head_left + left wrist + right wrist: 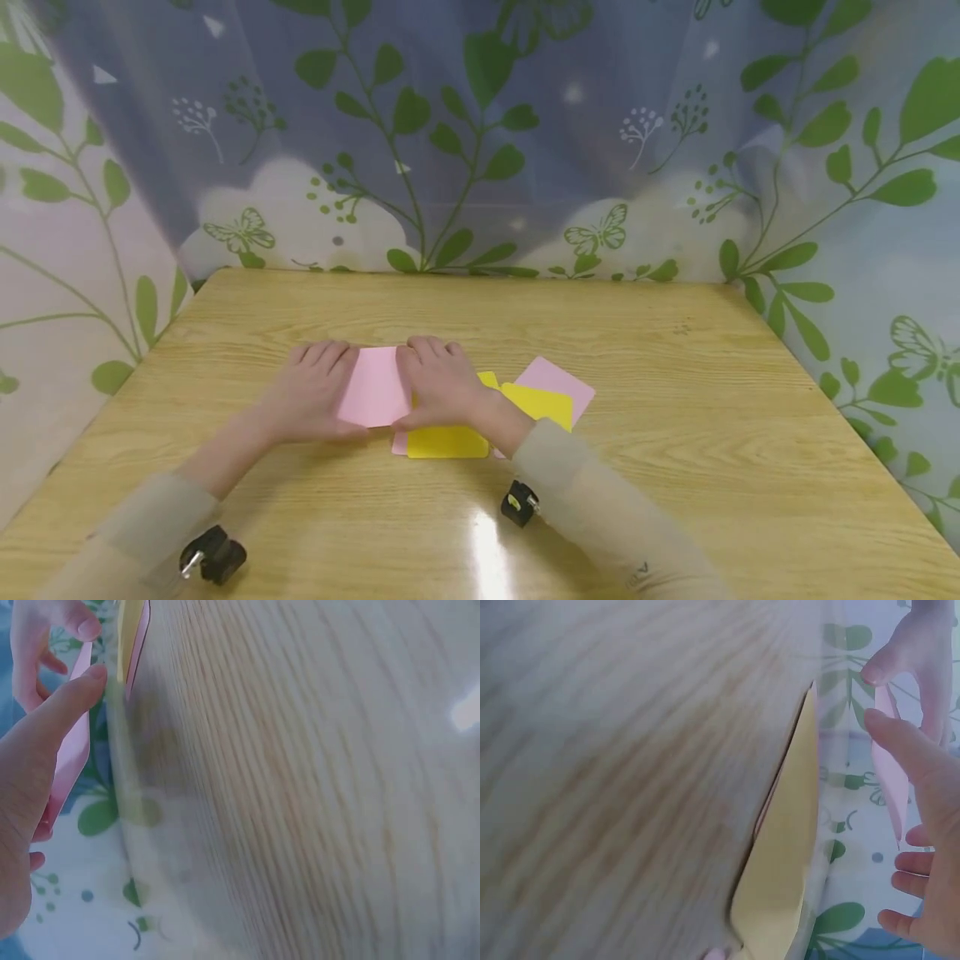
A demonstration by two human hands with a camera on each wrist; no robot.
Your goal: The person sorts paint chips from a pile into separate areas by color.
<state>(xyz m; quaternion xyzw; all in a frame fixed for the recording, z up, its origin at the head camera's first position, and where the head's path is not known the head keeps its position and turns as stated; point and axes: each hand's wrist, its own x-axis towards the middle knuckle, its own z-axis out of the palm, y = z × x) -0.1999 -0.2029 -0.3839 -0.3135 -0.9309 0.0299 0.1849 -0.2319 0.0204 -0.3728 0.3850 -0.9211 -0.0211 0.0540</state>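
Note:
A pink paper card (pixel 377 387) spans the gap between both hands, raised above the tabletop in the wrist views. My left hand (pixel 311 392) grips its left side, with the thumb at the near edge and the fingers at the far edge. On the opposite side my right hand (pixel 442 383) pinches it between thumb and fingers. The left wrist view shows both thumbs close together beside the pink card (pixel 73 754). Under the right hand and wrist lie yellow cards (pixel 448 443), partly hidden, overlapping other pink cards.
Right of the right wrist, another yellow card (pixel 543 404) overlaps a pink card (pixel 558 377) on the wooden table (pixel 675 467). A leaf-patterned curtain (pixel 450 192) hangs behind the table and along its sides. Black camera mounts sit by both sleeves.

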